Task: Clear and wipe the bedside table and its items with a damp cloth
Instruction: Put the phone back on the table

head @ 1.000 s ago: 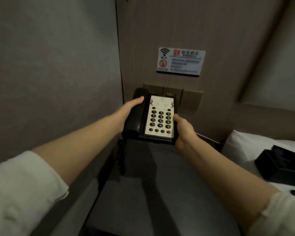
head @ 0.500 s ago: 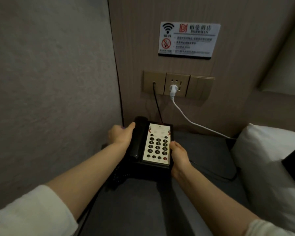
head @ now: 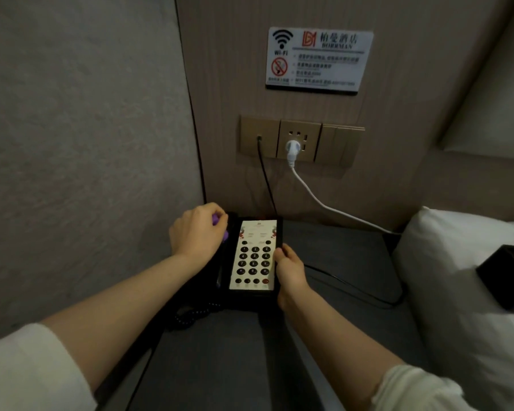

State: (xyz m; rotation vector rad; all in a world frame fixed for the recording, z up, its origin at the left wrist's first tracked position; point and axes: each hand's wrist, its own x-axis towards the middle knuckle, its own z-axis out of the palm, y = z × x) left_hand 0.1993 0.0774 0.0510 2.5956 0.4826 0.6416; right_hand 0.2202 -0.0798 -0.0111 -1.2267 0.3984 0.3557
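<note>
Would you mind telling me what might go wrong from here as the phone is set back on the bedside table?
1. The black cord runs down from the wall plate behind the telephone; pushing the set further back might pinch or strain it.
2. The left hand holds something purple over the handset; if that is the damp cloth, moisture could reach the keypad.
3. The right hand grips only the side edge, so the set may slip.

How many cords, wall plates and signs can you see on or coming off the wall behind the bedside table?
Cords: 2, a black cord and a white cord
Wall plates: 3, a cord outlet, a socket and a switch
Signs: 1, a Wi-Fi sign
Total: 6
</note>
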